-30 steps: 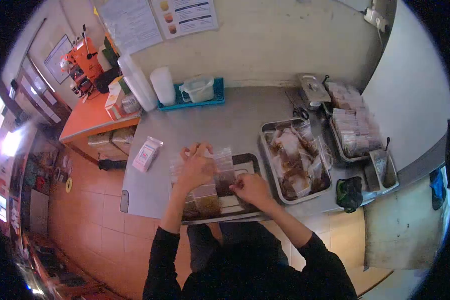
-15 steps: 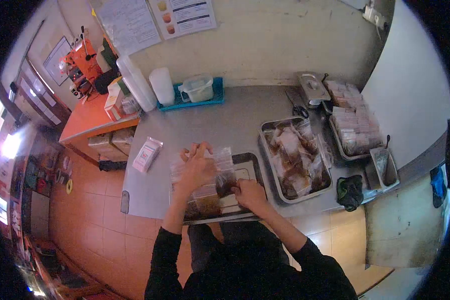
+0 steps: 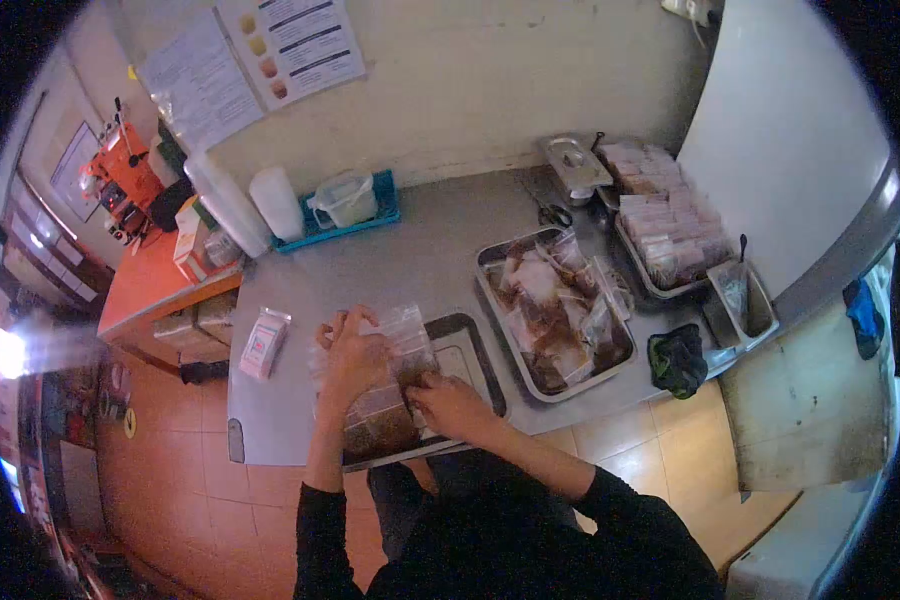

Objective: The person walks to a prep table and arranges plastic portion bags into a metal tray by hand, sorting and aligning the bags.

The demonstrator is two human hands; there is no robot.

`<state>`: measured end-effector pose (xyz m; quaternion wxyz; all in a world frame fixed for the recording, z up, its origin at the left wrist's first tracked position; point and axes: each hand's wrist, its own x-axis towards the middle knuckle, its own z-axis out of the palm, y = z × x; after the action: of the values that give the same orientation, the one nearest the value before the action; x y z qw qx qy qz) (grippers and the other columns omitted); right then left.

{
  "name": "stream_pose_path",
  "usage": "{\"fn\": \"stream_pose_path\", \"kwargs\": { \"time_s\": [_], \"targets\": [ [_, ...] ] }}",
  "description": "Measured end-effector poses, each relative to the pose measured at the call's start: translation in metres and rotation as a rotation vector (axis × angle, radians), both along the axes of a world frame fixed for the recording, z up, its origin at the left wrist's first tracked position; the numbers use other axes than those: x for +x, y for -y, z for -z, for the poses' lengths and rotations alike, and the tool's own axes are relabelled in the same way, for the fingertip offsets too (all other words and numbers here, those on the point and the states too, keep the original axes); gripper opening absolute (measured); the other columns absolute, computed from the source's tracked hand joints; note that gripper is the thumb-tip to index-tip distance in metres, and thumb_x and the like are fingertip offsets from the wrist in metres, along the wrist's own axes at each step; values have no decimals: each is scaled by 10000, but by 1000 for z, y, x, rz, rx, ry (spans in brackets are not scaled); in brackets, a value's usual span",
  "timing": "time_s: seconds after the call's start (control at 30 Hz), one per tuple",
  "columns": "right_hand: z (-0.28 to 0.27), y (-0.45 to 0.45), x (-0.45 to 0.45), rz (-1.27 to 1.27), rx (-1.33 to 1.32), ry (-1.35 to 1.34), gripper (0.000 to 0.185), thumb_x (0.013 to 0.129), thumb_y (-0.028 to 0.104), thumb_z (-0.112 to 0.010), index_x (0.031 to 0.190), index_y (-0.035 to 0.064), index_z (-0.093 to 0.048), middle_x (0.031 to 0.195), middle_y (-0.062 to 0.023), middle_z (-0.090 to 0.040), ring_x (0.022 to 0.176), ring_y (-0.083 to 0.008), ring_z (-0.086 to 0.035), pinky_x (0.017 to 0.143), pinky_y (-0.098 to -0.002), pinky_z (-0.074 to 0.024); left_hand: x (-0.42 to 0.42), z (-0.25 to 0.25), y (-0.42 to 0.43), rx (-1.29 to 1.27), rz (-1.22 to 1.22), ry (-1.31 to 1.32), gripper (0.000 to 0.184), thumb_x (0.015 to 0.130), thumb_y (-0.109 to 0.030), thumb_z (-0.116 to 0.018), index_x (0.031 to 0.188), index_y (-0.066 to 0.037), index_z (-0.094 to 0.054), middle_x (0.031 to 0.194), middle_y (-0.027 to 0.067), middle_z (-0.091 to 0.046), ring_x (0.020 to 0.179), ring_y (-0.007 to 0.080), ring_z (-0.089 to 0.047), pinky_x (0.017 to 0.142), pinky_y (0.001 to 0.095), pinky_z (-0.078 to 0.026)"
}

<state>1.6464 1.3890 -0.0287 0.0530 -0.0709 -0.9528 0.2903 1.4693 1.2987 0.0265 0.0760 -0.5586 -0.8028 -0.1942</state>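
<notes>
The view has swung round, so the metal counter now sits at a slant, while the right hand has edged slightly nearer the left hand; both stay over the same near tray, which suggests that one step is continuing rather than a new one starting. The left hand's fingers are spread and loosely bent, lying across clear film at the tray's left part, without a visible grip. The right hand's thumb and forefinger are drawn close together at the edge of a brown-filled packet, which lies just to the left hand's four o'clock; whether film is pinched between them I cannot tell. Another brown packet lies in the tray at the left hand's five o'clock. From the hands, a deep tray of bagged portions stands near at two o'clock, and a pink-and-white pack lies between nine and ten o'clock.
</notes>
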Motion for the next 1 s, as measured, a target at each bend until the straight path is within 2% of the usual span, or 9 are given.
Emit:
{"fn": "stream_pose_path", "kwargs": {
  "time_s": [0.2,0.3,0.37,0.43,0.53,0.63,0.77,0.83,1.0],
  "targets": [
    [29,-3,5,-2,-23,-328,273,848,223,-611,1101,122,-626,1082,-226,-587,1002,-389,-595,827,-513,-497,3,-5,1,39,17,5,85,634,-266,-781,694,-214,-749,1062,-22,-484,1108,236,-423,920,495,-223],
    [-19,-27,15,51,-247,-103,253,840,218,-621,1052,82,-599,1063,-229,-585,967,-401,-593,798,-525,-480,3,-8,2,8,9,-19,98,624,-276,-794,694,-221,-751,1060,-29,-482,1103,229,-423,916,491,-221],
    [-31,-50,17,357,-112,-214,235,828,217,-630,999,60,-595,1047,-220,-578,975,-399,-574,778,-521,-467,3,-6,3,19,9,-17,114,618,-290,-806,688,-220,-749,1057,-33,-480,1091,225,-428,916,485,-218],
    [-35,-73,16,709,273,-357,278,797,234,-650,969,20,-610,1080,-217,-571,1001,-399,-552,806,-502,-462,5,-9,3,21,15,-2,113,618,-287,-807,688,-219,-749,1057,-29,-480,1085,225,-431,919,483,-219],
    [6,-114,7,789,477,-362,322,779,273,-674,951,6,-622,1064,-221,-569,1009,-408,-549,861,-510,-416,7,-12,3,22,23,8,105,620,-274,-799,690,-214,-748,1053,-19,-483,1074,229,-437,918,478,-225],
    [15,-118,-1,790,552,-376,332,753,277,-691,939,5,-645,1027,-216,-578,978,-394,-563,855,-499,-428,8,-15,4,27,15,4,88,629,-254,-780,691,-204,-744,1043,-6,-488,1064,233,-445,908,473,-237],
    [2,-126,3,813,245,-241,268,742,240,-697,879,13,-659,949,-186,-610,927,-365,-594,817,-467,-454,3,-9,6,42,-6,-35,70,650,-236,-754,688,-183,-727,1023,5,-496,1027,236,-465,896,466,-252],
    [-1,-132,7,839,78,-318,155,743,151,-690,834,28,-662,852,-152,-625,841,-337,-614,746,-431,-476,5,-13,6,27,-10,-15,68,667,-234,-746,699,-178,-723,1021,5,-498,1011,234,-471,895,466,-255],
    [-23,-134,21,705,26,-556,91,795,132,-654,837,67,-606,823,-128,-616,802,-335,-622,727,-438,-478,5,-11,5,130,-33,26,83,705,-239,-734,757,-177,-715,1011,2,-501,983,226,-486,889,470,-259]
  ]
}}
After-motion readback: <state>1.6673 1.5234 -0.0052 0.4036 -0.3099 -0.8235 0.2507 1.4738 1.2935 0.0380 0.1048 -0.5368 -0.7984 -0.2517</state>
